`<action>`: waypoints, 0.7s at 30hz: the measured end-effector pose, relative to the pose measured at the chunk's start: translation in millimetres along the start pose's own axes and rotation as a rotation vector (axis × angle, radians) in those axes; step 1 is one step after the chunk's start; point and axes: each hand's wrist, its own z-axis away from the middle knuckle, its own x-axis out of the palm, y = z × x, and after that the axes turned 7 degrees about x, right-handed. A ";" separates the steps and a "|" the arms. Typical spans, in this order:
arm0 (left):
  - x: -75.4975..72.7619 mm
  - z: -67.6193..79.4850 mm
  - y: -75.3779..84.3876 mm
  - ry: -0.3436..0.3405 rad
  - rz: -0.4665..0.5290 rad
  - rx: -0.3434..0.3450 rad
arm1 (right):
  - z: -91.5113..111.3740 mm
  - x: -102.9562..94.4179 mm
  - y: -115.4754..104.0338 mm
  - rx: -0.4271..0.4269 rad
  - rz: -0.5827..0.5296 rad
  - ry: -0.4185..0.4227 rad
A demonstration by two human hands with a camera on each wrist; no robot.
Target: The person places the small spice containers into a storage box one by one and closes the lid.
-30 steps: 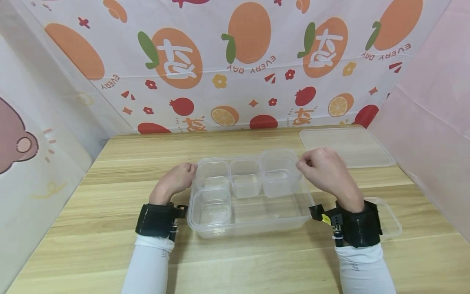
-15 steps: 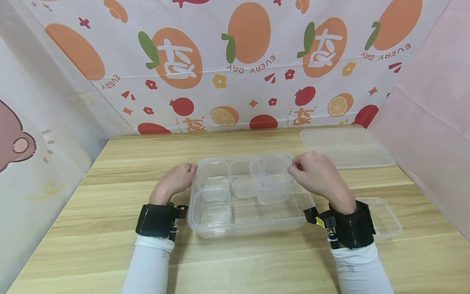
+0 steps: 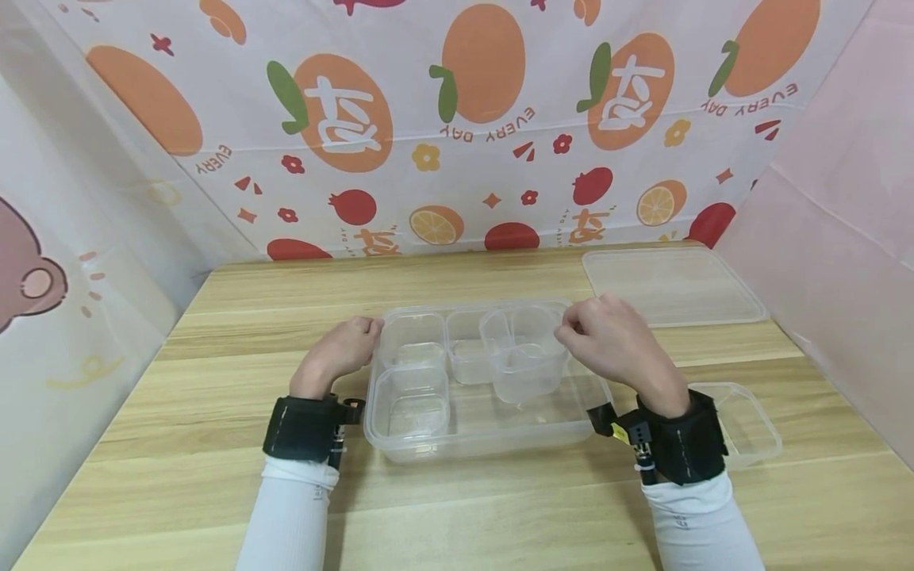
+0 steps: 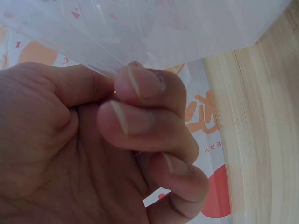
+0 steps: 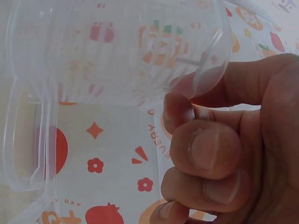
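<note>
Right wrist view: clear, round-cornered plastic cup (image 5: 117,56) in curled fingers (image 5: 205,149)

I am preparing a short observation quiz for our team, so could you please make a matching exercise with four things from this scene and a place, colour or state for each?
Things:
1. left hand
2. right hand
3. lid
4. sleeves

Descriptions:
A. white
B. holding a small tub
C. flat on the table, back right
D. gripping the big box at its left end

Pairs: 1-D, 2-B, 3-C, 4-A
</note>
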 end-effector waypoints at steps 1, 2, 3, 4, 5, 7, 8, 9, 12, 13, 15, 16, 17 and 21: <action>0.0 0.0 -0.1 0.000 0.000 0.001 | -0.1 0.1 -0.2 -0.003 0.001 -0.004; 0.0 -0.1 0.0 0.000 -0.001 0.001 | -0.2 0.1 -0.4 -0.005 0.003 -0.007; -0.1 -0.2 0.1 -0.002 -0.001 0.000 | -0.2 0.1 -0.6 -0.007 0.003 -0.011; -0.2 -0.2 0.3 -0.003 -0.003 0.000 | -0.2 0.2 -0.8 -0.008 0.002 -0.016; -0.2 -0.4 0.4 -0.004 -0.006 0.001 | -0.1 0.3 -0.9 -0.010 0.003 -0.021; -0.4 -0.7 0.5 -0.005 -0.013 0.002 | 0.0 0.6 -1.3 -0.017 0.002 -0.031; -0.6 -0.8 0.6 -0.006 -0.018 0.003 | 0.0 0.9 -1.6 -0.021 0.002 -0.033; -0.7 -0.9 0.8 -0.007 -0.020 0.003 | 0.0 1.2 -1.9 -0.025 0.001 -0.035; -0.9 -1.1 0.9 -0.007 -0.027 0.004 | -0.4 2.2 -2.7 -0.038 0.004 -0.041; -0.9 -1.3 0.8 -0.007 -0.028 0.005 | -0.4 2.5 -2.9 -0.042 0.004 -0.041; -0.9 -1.6 0.6 -0.008 -0.026 0.005 | -0.4 3.1 -3.5 -0.049 0.004 -0.040; -0.9 -1.7 0.4 -0.007 -0.026 0.006 | -0.5 3.5 -3.8 -0.053 0.005 -0.042; -0.9 -1.8 0.2 -0.007 -0.025 0.007 | -0.4 3.8 -4.1 -0.058 0.004 -0.041; -1.0 -1.6 -0.1 -0.006 -0.024 0.007 | -0.7 5.4 -5.8 -0.065 -0.003 -0.051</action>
